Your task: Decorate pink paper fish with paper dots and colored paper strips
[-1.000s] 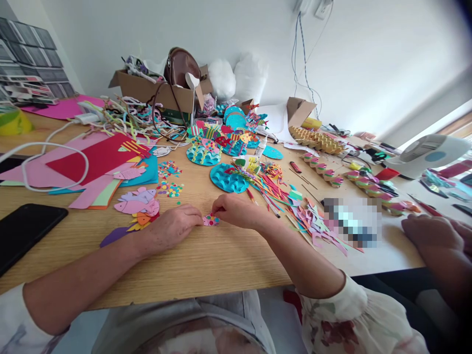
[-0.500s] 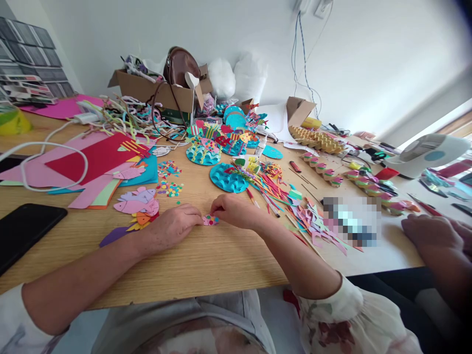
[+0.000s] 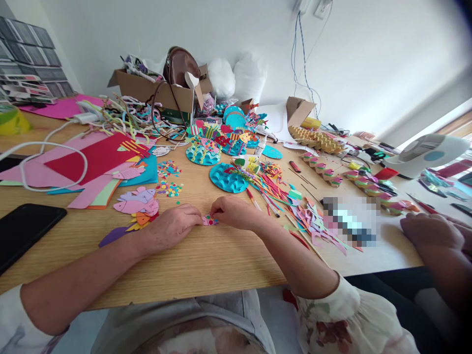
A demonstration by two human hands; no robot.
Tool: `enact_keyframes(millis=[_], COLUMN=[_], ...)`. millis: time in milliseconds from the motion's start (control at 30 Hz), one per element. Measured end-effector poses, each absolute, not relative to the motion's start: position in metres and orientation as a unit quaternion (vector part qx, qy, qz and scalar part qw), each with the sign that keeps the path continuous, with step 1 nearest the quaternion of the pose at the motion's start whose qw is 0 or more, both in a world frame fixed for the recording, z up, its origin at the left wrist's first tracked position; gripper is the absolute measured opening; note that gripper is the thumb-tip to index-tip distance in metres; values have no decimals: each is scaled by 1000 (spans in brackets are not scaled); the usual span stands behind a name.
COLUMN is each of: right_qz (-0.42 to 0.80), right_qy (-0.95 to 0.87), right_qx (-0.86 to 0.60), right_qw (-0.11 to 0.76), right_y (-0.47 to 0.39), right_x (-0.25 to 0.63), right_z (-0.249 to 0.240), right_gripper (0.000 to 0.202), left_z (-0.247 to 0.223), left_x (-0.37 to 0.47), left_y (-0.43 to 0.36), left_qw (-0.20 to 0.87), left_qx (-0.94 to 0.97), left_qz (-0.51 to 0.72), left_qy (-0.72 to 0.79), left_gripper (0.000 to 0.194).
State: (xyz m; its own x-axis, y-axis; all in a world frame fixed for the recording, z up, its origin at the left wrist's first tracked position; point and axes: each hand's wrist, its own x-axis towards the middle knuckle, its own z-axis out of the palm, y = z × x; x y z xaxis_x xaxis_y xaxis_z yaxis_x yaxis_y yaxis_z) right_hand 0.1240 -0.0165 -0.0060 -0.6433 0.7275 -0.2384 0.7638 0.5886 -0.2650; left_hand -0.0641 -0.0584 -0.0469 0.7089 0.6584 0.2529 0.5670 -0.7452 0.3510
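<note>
Pink paper fish (image 3: pixel 210 221) flat between two hands

It lies on the wooden table (image 3: pixel 199 275), scattered with coloured spots. Clock directions run from the fish, with twelve toward the far wall (image 3: pixel 118 29).

At nine o'clock the left hand (image 3: pixel 169 227) rests low, fingers close together, their tips touching the fish's near end; whether the thumb pinches it from below, I cannot tell. At three o'clock the right hand (image 3: pixel 236 213) bends over the other end, thumb and forefinger drawn toward each other; whether anything is pinched between them is hidden.

Loose paper dots (image 3: pixel 169 189) spread at ten o'clock. Between nine and ten sits a pile of cut-out fish (image 3: pixel 134 202), with a purple piece (image 3: pixel 113 235) at nine, just beyond the left forearm. Farther out at nine lies a black phone (image 3: pixel 31 233); at ten, a red sheet (image 3: pixel 81 162) tops coloured paper.

A blue wavy base (image 3: pixel 226 179) stands at one o'clock, paper strips (image 3: pixel 265 189) at two, and pastel scraps (image 3: pixel 311 223) at three. Well apart at three rests a co-worker's hand (image 3: pixel 431 231).
</note>
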Motion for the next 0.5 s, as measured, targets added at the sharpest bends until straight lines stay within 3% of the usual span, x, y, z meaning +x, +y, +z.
enact_keyframes(millis=[500], right_qz=[-182], right_qy=[884], right_qx=[426], right_qw=[56], right_y=[-17], right_x=[123], right_z=[-2], right_gripper=[24], left_z=[-45], left_x=[-64], left_y=[-59], left_qw=[126], left_qx=[916], left_qz=[180], left_qy=[335], left_gripper=[31])
